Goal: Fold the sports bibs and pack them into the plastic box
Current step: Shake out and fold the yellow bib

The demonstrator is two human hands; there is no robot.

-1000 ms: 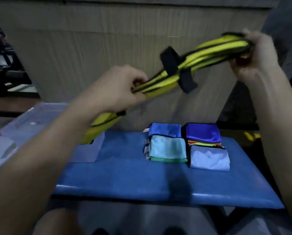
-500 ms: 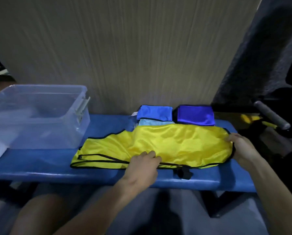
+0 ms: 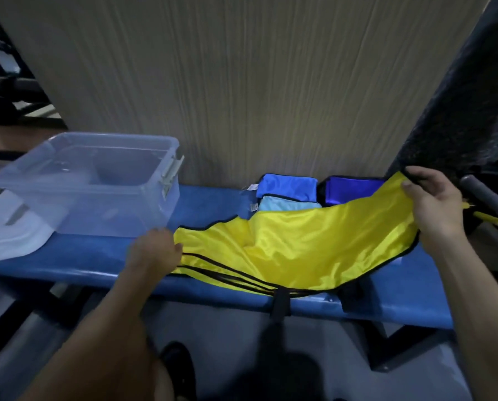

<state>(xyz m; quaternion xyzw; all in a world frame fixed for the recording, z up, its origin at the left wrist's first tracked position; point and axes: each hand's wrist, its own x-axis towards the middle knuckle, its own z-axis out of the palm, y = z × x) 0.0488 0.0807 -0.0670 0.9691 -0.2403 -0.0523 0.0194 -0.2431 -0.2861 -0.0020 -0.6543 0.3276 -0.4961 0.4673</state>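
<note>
Gym or sports storeroom: blue padded bench (image 3: 103,256), folded bibs (image 3: 285,185), equipment racks (image 3: 1,68).

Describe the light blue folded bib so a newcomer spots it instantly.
Find the blue bench against the wood-grain wall. Right of the clear plastic box sit folded bibs. The light blue bib lies in front of the royal blue one, palest there, partly under the yellow bib.

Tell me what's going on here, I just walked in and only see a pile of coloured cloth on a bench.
A person is folding a yellow bib on a blue bench. The right hand pinches its raised right end, and the left hand holds the left end down near the straps. Folded bibs in blue shades sit behind it by the wall. The clear plastic box stands open at left, nothing visible inside, its lid beside it.
</note>
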